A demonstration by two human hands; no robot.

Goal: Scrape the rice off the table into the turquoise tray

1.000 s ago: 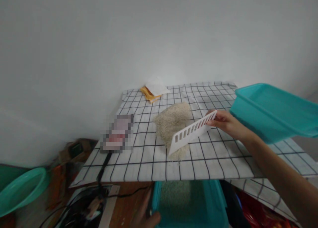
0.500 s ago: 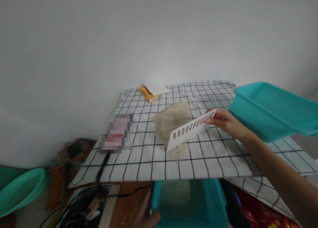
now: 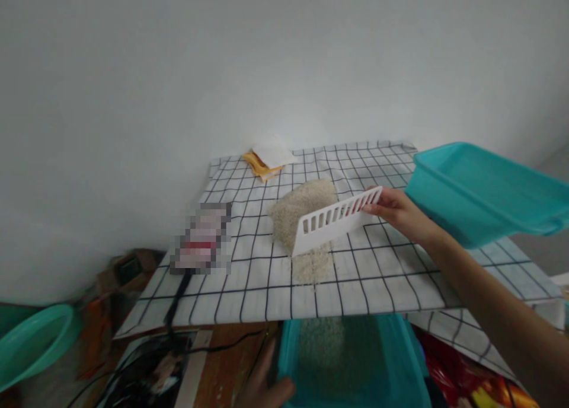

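Observation:
My right hand (image 3: 395,209) grips one end of a white slotted plastic board (image 3: 326,225), holding it on edge at a slant. The board's far end is by a pile of pale grain (image 3: 291,209), probably rice, spread on a checked cloth (image 3: 249,289). Part of the pile is hidden behind the board. Below the table's front edge, my left hand (image 3: 269,384) holds the left rim of a teal tub (image 3: 402,360), thumb over the rim and other fingers mostly out of sight. Grain lies inside this tub, mainly toward its left side.
A second teal tub (image 3: 498,200) stands on the table at the right. Farther back lie a yellow and white packet (image 3: 264,162) and, at the left, a blurred-out phone-like device (image 3: 202,239) with a black cable. A green basin (image 3: 38,343) is at the lower left.
The slotted board has risen slightly in view with my right hand. The lower tub and my left hand have shifted a little right relative to the table. The grain pile looks much the same.

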